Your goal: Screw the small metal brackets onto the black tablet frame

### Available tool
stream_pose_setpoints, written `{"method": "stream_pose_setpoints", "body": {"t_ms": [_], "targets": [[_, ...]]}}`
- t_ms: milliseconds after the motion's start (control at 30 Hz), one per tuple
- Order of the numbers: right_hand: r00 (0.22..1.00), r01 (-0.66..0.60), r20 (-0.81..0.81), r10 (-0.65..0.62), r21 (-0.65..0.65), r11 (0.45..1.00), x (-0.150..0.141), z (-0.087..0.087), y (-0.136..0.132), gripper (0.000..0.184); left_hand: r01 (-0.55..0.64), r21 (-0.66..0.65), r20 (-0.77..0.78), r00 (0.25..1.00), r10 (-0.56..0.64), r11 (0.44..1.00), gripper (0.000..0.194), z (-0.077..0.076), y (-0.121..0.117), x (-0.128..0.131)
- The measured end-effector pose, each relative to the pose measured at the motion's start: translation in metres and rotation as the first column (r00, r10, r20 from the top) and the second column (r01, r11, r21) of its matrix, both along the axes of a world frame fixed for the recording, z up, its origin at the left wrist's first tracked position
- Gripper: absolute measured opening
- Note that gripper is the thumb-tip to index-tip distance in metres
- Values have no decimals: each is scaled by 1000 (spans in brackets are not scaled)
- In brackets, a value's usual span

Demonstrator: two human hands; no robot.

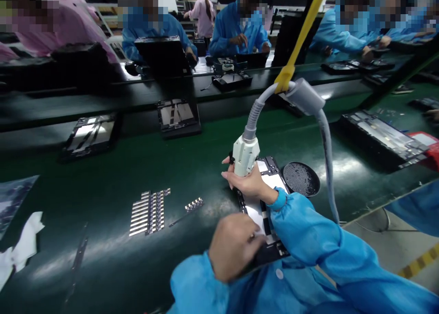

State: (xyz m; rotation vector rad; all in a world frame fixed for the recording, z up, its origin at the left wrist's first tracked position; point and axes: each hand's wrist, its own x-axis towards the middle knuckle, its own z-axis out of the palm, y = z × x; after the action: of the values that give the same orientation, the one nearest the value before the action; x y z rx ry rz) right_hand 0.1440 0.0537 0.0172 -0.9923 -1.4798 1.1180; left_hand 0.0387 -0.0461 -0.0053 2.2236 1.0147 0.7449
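My right hand [247, 182] is wrapped round a white electric screwdriver [244, 155] that stands upright over a flat black device panel [270, 167] lying on the green bench. A grey hose runs up from the tool to a yellow hanger strap [303, 35]. My left hand [233, 245] is closed on the panel's near edge, pinning it down near my body. Both sleeves are bright blue.
A round black dish of screws [301, 178] sits right of the panel. Rows of small metal strips [149, 212] lie to the left, a white cloth [20, 247] further left. More panels [178, 116] rest on the belt behind. Several seated people work across the line.
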Motion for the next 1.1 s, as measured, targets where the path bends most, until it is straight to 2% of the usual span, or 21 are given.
{"method": "stream_pose_setpoints", "body": {"t_ms": [67,133,200,267,367,467,533,600,700,767,833,967,1033,1100], "targets": [[999,-14,-34,14,4,1000,0,6,-1,27,48,270,6,999,-52,962,28,-13,-27,20],[995,-26,-98,31,57,998,4,17,-2,29,3,452,-64,998,29,892,29,-24,-46,32],[983,1,-183,26,147,989,14,31,-3,34,-22,538,-148,982,119,843,27,-30,-52,34],[960,66,-281,-2,217,974,30,42,-2,43,24,530,-227,967,114,848,30,-31,-43,27],[907,131,-419,-33,208,969,56,43,4,63,93,428,-338,939,63,899,39,-30,2,6],[887,53,-460,-24,51,997,72,26,10,70,63,353,-427,898,101,933,45,-29,79,-14],[912,-53,-409,11,-92,994,74,12,12,64,-50,317,-502,838,212,947,48,-25,138,-19],[949,-113,-311,53,-181,977,71,-1,14,52,-184,310,-572,748,337,933,46,-18,191,-20],[991,-42,-128,26,-126,991,63,-12,14,30,-289,332,-625,645,439,898,44,-5,249,-21],[999,11,-48,-14,-50,999,59,-16,14,27,-331,341,-653,590,475,880,45,1,270,-31],[1000,16,-20,-17,-28,999,59,-17,14,26,-375,346,-690,520,504,860,51,3,280,-50],[999,28,-13,-29,-73,997,59,-18,14,18,-481,361,-776,321,543,799,71,7,280,-114],[999,29,33,-26,-84,996,58,-21,13,16,-540,372,-808,212,549,755,72,9,279,-148],[994,27,112,-19,-75,997,57,-26,10,17,-571,367,-834,147,531,734,72,11,280,-174]]}}
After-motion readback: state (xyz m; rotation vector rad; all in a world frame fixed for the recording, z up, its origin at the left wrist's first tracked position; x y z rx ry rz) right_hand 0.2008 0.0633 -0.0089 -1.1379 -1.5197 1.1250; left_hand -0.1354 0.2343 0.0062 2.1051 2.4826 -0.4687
